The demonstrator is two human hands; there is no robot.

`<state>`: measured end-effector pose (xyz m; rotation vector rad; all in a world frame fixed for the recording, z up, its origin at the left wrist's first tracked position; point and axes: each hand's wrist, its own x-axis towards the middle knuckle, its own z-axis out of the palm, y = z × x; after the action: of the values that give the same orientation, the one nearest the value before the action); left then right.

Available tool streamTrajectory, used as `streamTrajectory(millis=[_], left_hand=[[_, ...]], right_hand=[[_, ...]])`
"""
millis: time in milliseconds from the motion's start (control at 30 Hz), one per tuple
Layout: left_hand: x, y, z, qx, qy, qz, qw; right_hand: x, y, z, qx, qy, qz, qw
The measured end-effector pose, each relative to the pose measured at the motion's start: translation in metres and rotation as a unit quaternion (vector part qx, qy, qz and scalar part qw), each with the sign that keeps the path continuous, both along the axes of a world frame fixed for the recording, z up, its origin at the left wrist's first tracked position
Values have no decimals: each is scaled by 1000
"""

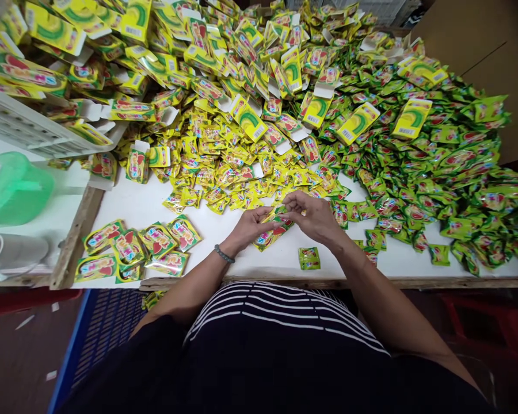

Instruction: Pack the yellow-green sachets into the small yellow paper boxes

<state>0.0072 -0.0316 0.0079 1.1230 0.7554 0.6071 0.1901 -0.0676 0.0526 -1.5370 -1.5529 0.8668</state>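
Observation:
A small yellow-green printed box (273,237) is held low over the white tabletop, tilted, in front of my body. My left hand (254,225) is closed around its left side, with a beaded bracelet on the wrist. My right hand (314,218) is closed too, thumb and fingers pinching at the box's upper right end. Those fingers hide that end, so I cannot see whether a flap or a packet is between them. A single green packet (309,259) lies flat just below my right hand. Several similar boxes (129,248) rest in a cluster on the left.
Yellow packets (224,152) are heaped ahead, with green packets (414,167) piled on the right. Open cartons (133,23) cover the back. At left stand a white plastic basket (38,123), a green scoop (19,190) and a white mug (17,253). A blue crate (99,328) sits below the wooden edge.

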Motion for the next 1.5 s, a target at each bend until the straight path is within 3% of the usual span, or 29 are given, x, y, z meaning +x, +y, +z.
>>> streamTrajectory(millis=[233, 500, 800, 867, 967, 1100, 1167, 1300, 1500], left_hand=[[2, -1, 6, -6, 18, -10, 1000], [1, -5, 9, -40, -13, -27, 999], [5, -4, 4, -46, -18, 23, 999], [4, -4, 4, -56, -25, 13, 998], [4, -5, 5, -49, -40, 19, 998], [5, -6, 6, -39, -40, 25, 998], [6, -6, 7, -56, -44, 43, 997], [7, -5, 10, -80, -64, 103, 989], [6, -4, 7, -51, -62, 74, 994]], right_hand=[[0, -10, -14, -23, 50, -55, 997], [-8, -13, -6, -108, 214, -64, 969], [-25, -19, -13, -5, 72, -175, 982], [-25, -20, -8, -4, 29, -153, 988], [-25, -19, 3, -44, -19, -63, 997], [-25, -17, 7, -92, -13, 16, 996], [-24, -19, 3, -56, 14, -23, 998], [-22, -27, -15, 67, 33, -190, 979], [-30, -34, -39, -49, 171, -94, 980]])
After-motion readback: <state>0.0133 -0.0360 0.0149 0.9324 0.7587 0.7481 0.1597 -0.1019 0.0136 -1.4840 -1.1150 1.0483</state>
